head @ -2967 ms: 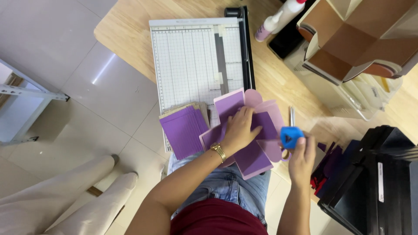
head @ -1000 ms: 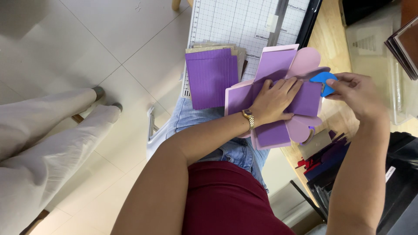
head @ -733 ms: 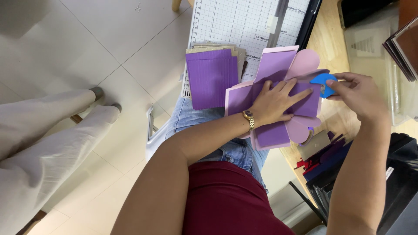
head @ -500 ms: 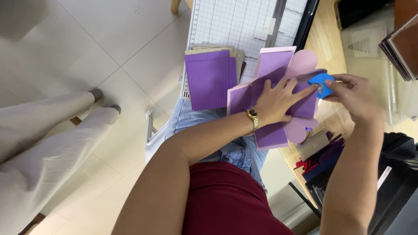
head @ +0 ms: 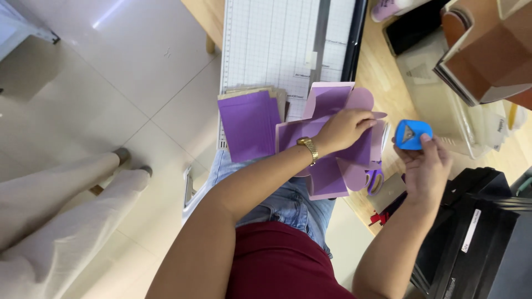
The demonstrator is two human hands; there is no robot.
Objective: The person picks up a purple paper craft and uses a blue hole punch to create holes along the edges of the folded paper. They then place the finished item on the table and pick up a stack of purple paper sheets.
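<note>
My left hand, with a gold watch on the wrist, presses flat on a purple die-cut card sheet with rounded flaps, at the wooden table's edge. Fingers point right. My right hand holds a small blue corner punch just right of the sheet, apart from it. A stack of purple card pieces lies left of the sheet, over tan cards.
A white gridded paper trimmer with a black rail lies behind the cards. Purple-handled scissors peek from under the sheet. Brown boxes stand at the back right, black equipment to the right. A person's pale trouser legs are at left.
My right hand has pulled the blue punch away from the sheet's right edge. My left hand stays pressed on the sheet. The view has shifted.
</note>
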